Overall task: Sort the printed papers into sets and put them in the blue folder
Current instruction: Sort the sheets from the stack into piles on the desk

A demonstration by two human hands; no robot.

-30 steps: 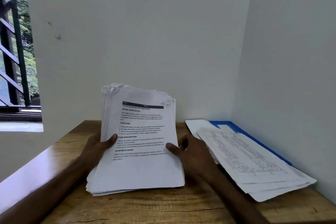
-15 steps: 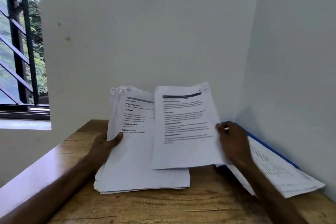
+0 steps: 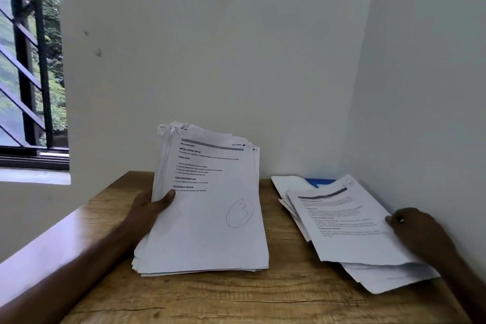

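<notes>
While left fingers [image 3: 168,195] grip the propped stack [image 3: 210,218] and right fingers [image 3: 394,219] pinch a sheet [image 3: 342,226], dragging it may skew the pile [image 3: 389,276] beneath.

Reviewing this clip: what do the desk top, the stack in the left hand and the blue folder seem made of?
Desk top: wood or wood-look laminate, from brown grain lines and soft sheen. Stack: matte white office paper; thin layered edges, black print. Blue folder: only a corner shows, smooth uniform blue; plastic or card, cannot tell.
</notes>
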